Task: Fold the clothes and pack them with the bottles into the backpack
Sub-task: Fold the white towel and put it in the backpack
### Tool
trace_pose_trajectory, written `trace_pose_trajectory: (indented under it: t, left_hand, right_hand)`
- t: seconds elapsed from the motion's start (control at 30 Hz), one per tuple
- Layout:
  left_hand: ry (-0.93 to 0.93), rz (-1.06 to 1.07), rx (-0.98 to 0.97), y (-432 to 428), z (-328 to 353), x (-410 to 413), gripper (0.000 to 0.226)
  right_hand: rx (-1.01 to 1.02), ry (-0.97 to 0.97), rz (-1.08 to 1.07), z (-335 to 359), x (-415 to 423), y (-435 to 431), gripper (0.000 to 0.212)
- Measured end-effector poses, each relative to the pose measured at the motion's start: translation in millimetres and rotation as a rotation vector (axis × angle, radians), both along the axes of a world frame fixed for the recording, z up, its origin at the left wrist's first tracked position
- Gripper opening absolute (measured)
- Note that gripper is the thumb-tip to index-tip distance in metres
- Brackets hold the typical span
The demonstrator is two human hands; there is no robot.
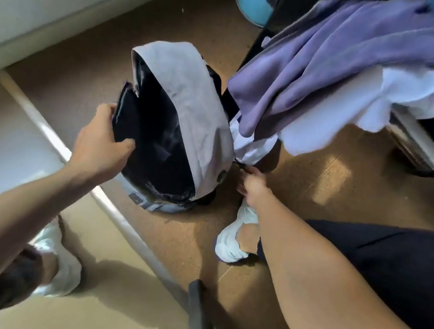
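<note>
Left hand (101, 139) grips the open backpack (191, 101) by its rim; right hand (252, 186) low beside it, grip impossible to tell.

The bare left forearm (21, 211) comes in from the lower left and runs up and to the right, almost straight at the wrist. The left hand (102, 142) grips the near rim of the open grey fabric backpack (191, 101): its thumb (127, 143) lies over the edge on the dark inside, and its fingers (107, 108) curl round the outside of the rim. The bare right forearm (316, 261) comes in from the lower right and reaches up and to the left, low toward the floor. The right hand (252, 186) is seen from the back, fingers pointing away and bent downward; whether they hold anything cannot be told.
</note>
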State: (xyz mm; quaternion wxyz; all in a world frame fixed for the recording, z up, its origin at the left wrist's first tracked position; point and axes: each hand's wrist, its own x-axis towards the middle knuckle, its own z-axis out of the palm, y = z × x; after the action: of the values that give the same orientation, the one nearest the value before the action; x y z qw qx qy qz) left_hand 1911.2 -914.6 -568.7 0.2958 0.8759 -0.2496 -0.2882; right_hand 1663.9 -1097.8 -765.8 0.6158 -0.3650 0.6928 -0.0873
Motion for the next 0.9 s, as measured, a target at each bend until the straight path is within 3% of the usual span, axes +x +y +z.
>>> trace_pose_trajectory:
  t: [0.2, 0.3, 0.5, 0.7, 0.9]
  left_hand:
    - [0.015, -0.009, 0.016, 7.2, -36.5, 7.6, 0.045]
    - [0.052, -0.046, 0.033, 9.1, -46.6, -1.3, 0.052]
    - [0.116, -0.129, 0.034, 0.5, -57.2, -13.7, 0.051]
    - [0.128, -0.190, 0.026, -3.1, -57.4, -17.1, 0.045]
    - [0.253, -0.270, -0.030, -1.3, -48.8, -14.6, 0.042]
  right_hand:
    - [0.064, -0.121, -0.185, -77.1, 4.6, -43.9, 0.040]
    - [0.062, -0.151, -0.217, -65.1, 22.5, -47.2, 0.052]
    - [0.075, 0.009, -0.107, -62.7, 25.0, -31.8, 0.049]
    - [-0.235, 0.244, -0.092, -45.3, 15.0, -8.6, 0.021]
    - [-0.232, 0.312, -0.161, -18.2, 17.1, 10.7, 0.034]
